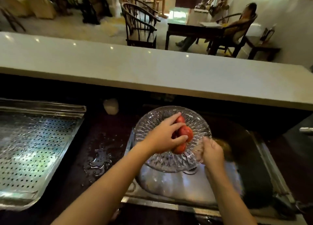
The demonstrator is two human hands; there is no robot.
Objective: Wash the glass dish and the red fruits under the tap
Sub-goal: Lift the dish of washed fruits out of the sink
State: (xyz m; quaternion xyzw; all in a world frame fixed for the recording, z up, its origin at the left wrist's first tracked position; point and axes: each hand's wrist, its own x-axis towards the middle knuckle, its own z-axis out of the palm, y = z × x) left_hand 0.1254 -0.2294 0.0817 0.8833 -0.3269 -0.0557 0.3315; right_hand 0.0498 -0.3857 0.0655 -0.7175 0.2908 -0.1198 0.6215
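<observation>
over sink (264,160): left hand (163,136) grips red fruits (185,133), right hand (212,152) holds glass dish (152,123)

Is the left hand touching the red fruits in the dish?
Touching. The head view shows the left hand with fingers curled directly over the red fruits inside the glass dish.

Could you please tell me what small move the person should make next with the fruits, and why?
Probably roll the red fruits under the left hand to rub their other sides: its fingers curl over them in the glass dish, which the right hand grips by the rim above the sink. No water stream shows.
</observation>
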